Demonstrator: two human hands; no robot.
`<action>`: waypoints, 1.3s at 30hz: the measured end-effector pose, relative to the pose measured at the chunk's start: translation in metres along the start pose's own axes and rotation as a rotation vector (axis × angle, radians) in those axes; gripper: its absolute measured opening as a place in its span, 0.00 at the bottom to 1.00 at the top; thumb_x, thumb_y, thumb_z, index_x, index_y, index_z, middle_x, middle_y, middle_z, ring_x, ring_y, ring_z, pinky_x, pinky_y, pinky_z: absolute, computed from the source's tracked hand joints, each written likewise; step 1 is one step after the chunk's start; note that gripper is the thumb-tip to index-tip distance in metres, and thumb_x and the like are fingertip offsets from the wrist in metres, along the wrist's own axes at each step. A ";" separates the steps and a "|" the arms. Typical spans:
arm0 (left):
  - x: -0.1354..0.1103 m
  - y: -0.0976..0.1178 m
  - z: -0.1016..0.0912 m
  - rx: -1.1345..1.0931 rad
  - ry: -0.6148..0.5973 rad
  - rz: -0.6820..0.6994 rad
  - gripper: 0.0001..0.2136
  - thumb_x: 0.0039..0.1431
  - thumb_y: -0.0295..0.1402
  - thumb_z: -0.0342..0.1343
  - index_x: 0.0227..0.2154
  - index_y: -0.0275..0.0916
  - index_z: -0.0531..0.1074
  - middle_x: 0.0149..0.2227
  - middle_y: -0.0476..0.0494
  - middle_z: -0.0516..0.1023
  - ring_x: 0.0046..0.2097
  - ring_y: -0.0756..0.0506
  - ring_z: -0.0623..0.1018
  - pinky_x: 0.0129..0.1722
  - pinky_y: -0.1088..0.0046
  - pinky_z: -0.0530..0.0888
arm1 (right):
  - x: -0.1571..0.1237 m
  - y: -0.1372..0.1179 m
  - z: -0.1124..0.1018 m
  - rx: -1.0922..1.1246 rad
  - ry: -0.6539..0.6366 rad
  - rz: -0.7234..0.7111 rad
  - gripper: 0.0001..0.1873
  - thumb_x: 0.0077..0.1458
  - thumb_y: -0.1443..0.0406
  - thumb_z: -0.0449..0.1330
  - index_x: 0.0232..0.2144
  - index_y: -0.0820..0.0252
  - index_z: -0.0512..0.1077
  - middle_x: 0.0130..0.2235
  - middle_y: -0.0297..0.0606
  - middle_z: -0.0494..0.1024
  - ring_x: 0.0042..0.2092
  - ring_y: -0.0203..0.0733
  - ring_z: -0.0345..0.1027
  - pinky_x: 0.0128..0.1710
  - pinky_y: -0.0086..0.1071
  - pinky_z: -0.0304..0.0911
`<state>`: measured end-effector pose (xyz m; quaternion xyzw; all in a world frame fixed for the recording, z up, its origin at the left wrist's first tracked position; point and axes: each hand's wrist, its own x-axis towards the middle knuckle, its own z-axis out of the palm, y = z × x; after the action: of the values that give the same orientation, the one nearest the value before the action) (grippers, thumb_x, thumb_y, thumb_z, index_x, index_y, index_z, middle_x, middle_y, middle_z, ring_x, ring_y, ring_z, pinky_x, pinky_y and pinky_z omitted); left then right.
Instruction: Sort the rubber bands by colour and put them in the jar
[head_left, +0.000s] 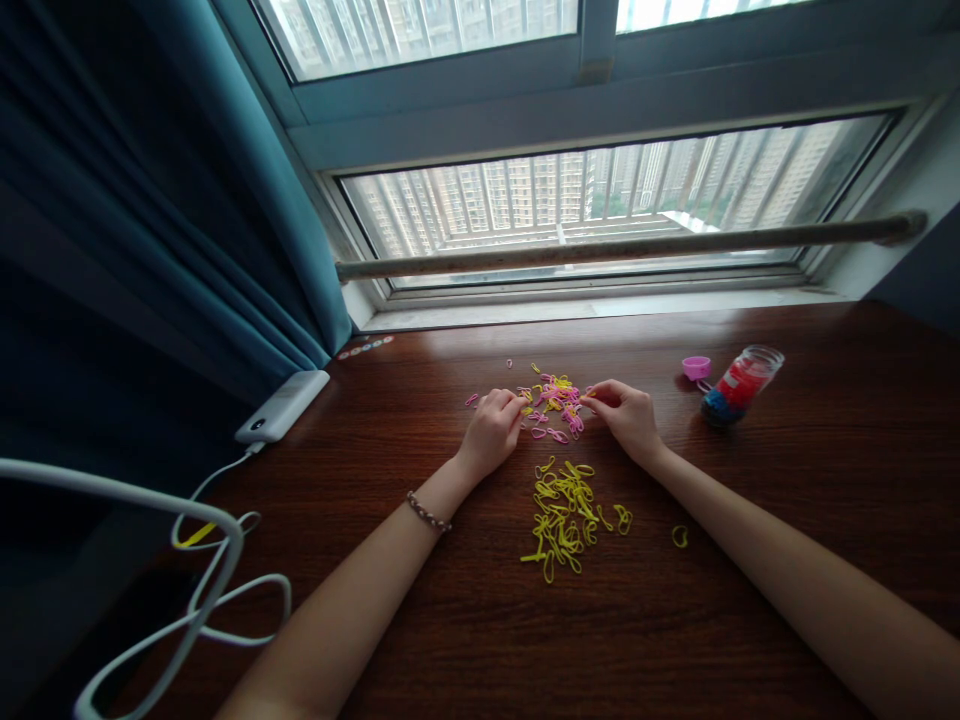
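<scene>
A mixed pile of pink and yellow rubber bands (559, 398) lies on the dark wooden table. At its left edge is my left hand (491, 432), fingers curled together at the bands; what they hold, if anything, is too small to make out. From the right side, my right hand (628, 418) pinches a small yellow rubber band (592, 394) between thumb and fingertips. Closer to me, between my forearms, a larger heap of yellow rubber bands (564, 515) is spread out. One single yellow band (679, 537) rests apart, beside my right forearm.
To the right stands a clear jar (742, 385) with red and blue contents, a pink cap (696, 367) beside it. A white power bank (283, 406) with a white cable (217, 465) lies at the left by the blue curtain (300, 250). A window borders the table's far edge.
</scene>
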<state>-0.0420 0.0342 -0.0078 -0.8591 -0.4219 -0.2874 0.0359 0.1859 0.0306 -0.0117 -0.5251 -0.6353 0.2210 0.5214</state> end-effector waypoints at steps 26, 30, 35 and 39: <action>0.001 -0.001 -0.002 -0.010 -0.018 -0.008 0.08 0.58 0.28 0.46 0.34 0.39 0.70 0.35 0.43 0.69 0.39 0.46 0.67 0.41 0.67 0.65 | 0.002 0.006 0.000 -0.019 0.018 -0.036 0.07 0.46 0.61 0.59 0.24 0.59 0.71 0.30 0.37 0.75 0.31 0.39 0.68 0.31 0.31 0.64; 0.000 0.000 -0.003 -0.004 -0.022 -0.009 0.08 0.58 0.29 0.45 0.35 0.38 0.70 0.35 0.43 0.69 0.39 0.46 0.67 0.41 0.67 0.65 | 0.001 0.004 0.000 -0.027 0.012 -0.005 0.09 0.48 0.62 0.56 0.29 0.59 0.74 0.31 0.37 0.77 0.33 0.40 0.70 0.35 0.33 0.65; 0.000 -0.001 -0.002 -0.017 -0.009 -0.011 0.08 0.58 0.29 0.46 0.35 0.39 0.70 0.35 0.43 0.70 0.39 0.46 0.68 0.41 0.67 0.66 | 0.002 0.001 -0.001 -0.044 0.019 -0.003 0.12 0.49 0.61 0.54 0.32 0.59 0.75 0.33 0.38 0.78 0.33 0.41 0.71 0.34 0.33 0.64; 0.001 -0.001 -0.003 -0.073 0.022 -0.020 0.07 0.58 0.30 0.47 0.34 0.39 0.71 0.34 0.43 0.71 0.39 0.46 0.70 0.41 0.67 0.67 | 0.002 0.000 -0.001 -0.046 0.037 -0.018 0.14 0.51 0.58 0.53 0.31 0.60 0.73 0.31 0.39 0.77 0.31 0.41 0.70 0.32 0.32 0.63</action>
<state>-0.0438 0.0345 -0.0055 -0.8523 -0.4194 -0.3124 0.0061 0.1870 0.0321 -0.0106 -0.5351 -0.6351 0.1922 0.5228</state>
